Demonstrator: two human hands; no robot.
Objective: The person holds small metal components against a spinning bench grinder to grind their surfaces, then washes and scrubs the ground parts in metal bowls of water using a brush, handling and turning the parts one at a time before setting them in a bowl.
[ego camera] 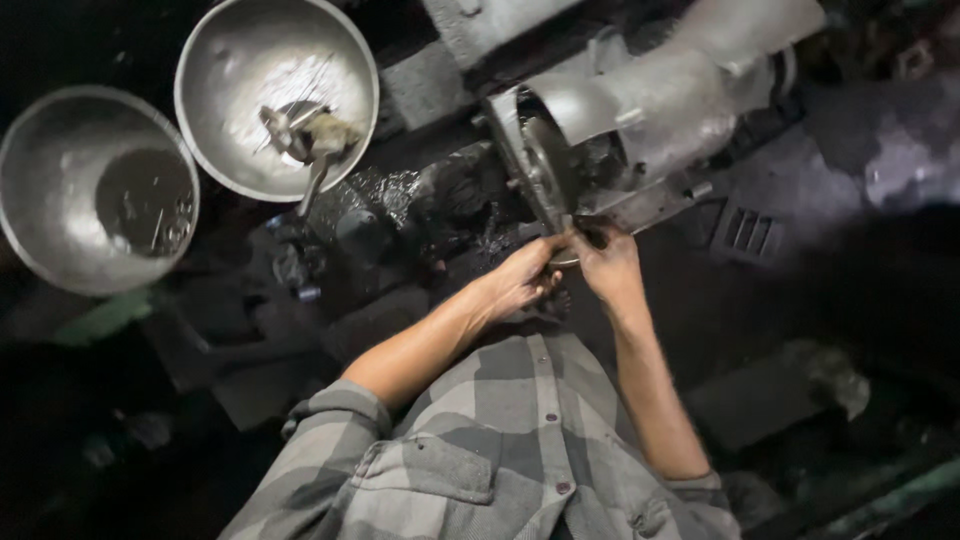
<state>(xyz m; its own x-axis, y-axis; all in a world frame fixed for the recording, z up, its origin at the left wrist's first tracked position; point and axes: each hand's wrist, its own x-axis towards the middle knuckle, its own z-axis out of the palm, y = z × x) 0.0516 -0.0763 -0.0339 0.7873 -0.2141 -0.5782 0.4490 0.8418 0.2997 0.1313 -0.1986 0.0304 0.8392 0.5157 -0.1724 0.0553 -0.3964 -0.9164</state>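
1. Left hand and right hand meet at frame centre, fingers pinched together on a small metal part
2. The part sits against the grinding wheel of the grey machine, upper centre
3. Two metal bowls lie upper left; one holds a brush

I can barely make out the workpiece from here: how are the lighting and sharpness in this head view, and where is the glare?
Head view: light falls on the grinding machine and two metal bowls, with glare inside the upper bowl; the floor around is nearly black. Left hand and right hand are dim and slightly soft, and what they pinch cannot be made out.
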